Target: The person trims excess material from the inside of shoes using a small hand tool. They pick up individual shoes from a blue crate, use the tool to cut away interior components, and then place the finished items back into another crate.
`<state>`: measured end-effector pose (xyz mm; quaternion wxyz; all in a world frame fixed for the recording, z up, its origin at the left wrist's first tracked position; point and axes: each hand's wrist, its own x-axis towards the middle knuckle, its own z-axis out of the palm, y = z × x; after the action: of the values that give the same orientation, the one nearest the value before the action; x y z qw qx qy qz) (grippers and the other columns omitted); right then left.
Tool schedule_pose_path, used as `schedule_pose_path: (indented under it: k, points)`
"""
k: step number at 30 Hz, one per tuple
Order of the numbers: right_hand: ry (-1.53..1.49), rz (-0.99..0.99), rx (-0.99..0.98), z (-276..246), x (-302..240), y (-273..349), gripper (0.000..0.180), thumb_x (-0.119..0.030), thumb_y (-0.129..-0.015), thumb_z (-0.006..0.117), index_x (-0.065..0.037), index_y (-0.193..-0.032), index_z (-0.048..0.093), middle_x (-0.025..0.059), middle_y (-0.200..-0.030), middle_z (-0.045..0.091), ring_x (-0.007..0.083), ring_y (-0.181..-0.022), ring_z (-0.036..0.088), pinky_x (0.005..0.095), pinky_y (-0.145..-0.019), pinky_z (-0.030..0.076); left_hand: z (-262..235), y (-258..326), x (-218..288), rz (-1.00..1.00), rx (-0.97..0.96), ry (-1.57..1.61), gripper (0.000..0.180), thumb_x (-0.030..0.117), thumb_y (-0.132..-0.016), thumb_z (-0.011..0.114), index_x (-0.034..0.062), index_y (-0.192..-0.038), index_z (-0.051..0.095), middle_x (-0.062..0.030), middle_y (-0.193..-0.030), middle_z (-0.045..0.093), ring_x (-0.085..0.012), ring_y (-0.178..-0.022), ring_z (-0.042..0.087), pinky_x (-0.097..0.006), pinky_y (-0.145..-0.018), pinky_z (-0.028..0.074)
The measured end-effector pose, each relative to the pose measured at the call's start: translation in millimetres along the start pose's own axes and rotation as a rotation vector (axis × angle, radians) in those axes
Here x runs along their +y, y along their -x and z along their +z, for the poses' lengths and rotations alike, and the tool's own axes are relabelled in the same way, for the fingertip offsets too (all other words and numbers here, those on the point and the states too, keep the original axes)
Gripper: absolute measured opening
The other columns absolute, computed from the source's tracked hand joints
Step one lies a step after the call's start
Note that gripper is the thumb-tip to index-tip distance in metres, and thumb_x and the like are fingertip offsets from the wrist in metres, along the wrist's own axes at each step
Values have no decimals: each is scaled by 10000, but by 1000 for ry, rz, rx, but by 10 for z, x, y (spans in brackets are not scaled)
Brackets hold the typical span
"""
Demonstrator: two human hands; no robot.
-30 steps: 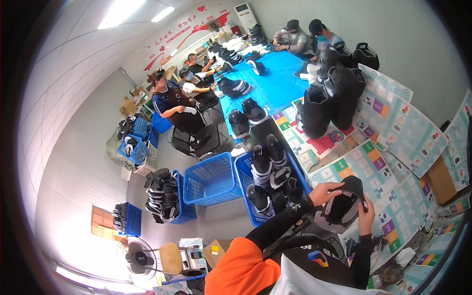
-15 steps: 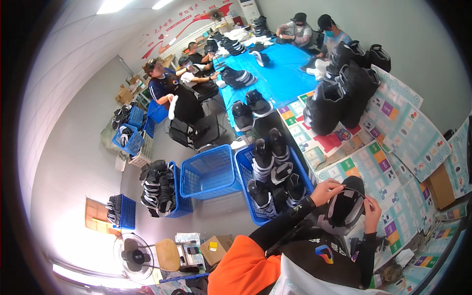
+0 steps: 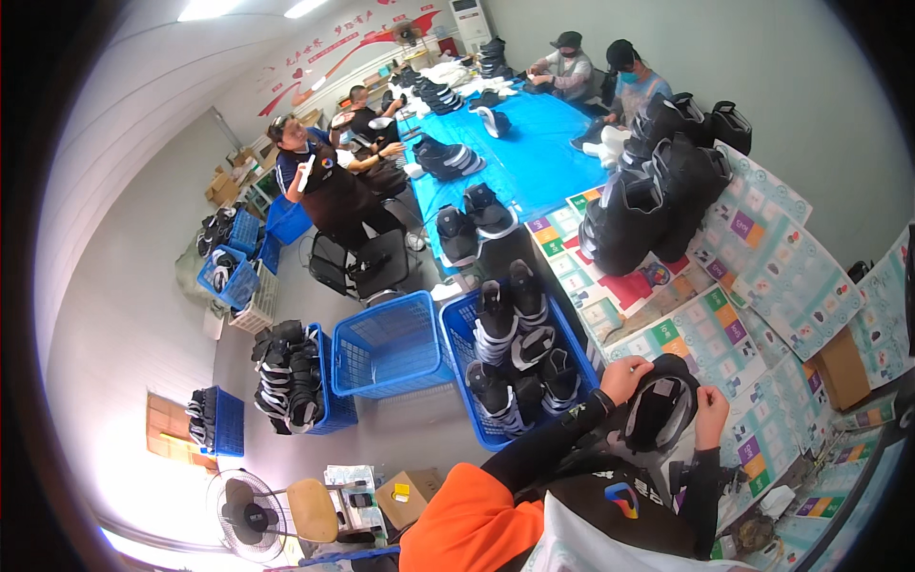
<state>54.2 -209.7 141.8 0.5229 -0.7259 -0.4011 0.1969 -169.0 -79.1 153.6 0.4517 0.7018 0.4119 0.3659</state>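
A black and grey shoe upper is between my two hands at the near edge of the paper-covered table, its opening facing up. My left hand pinches the far left part of its collar. On the right side, the fingers of my right hand are closed on the rim. A small pale patch shows inside the opening. Beneath the upper, whatever supports it is mostly hidden.
Left of my arm stands a blue basket of shoe uppers, beside another blue basket. Black uppers are stacked on the table beyond my hands. Co-workers sit around the blue-covered table; one person stands at its left.
The shoe upper has turned so its opening shows more fully. My hands keep hold of its rim. The co-worker at the left has become more upright, and the view has shifted slightly.
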Motion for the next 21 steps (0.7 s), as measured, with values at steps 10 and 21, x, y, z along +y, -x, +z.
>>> schedule_pose_path:
  k: [10, 21]
  points:
    - [-576, 342, -176, -144, 99, -71, 144, -162, -1016, 602, -28, -1015, 655, 2, -915, 654, 85, -837, 609, 231, -748, 463, -27, -260, 59, -570, -491, 326, 483, 452, -1042, 524, 36, -1238, 668, -32, -923, 681, -125, -741, 602, -312, -546, 463]
    - [-663, 581, -78, -286, -282, 38, 549, -505, -954, 612, -92, -1312, 560, 86, -1327, 529, 287, -1242, 497, 598, -865, 473, -122, -433, -227, -435, -249, 526, 342, 311, -1036, 575, -12, -997, 681, 10, -796, 570, -96, -722, 468, -284, -650, 388]
